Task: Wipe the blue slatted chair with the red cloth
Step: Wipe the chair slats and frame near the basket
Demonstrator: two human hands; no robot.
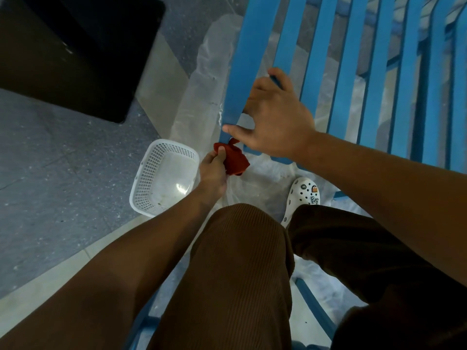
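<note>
**Head view: cloth bunched at the slat ends, chair steadied**

Head camera looks straight down past the person's brown corduroy trousers point(227, 274) to the floor. The blue slatted chair point(353, 72) fills the upper right of the frame, its slats running down toward the centre over a sheet of clear plastic point(202, 84). The right hand point(275, 120) grips the chair near the end of the outermost slats, fingers curled round a slat and thumb stretched out to the left along the bottom edge. Just below it, near the frame's centre, the left hand point(213, 170) is closed on the red cloth point(233, 159), which is bunched up; its top corner touches or nearly touches the end of the leftmost slat, and I cannot tell which. A white plastic basket point(161, 178) sits on the floor just left of that hand, and a white clog point(303, 198) shows right of centre.

The step in hand looks like wiping the lower ends of the slats, or just starting on them. The next move likely calls for pressing the cloth flat against the slat and drawing it along its length while the other hand keeps the chair from shifting.
</note>
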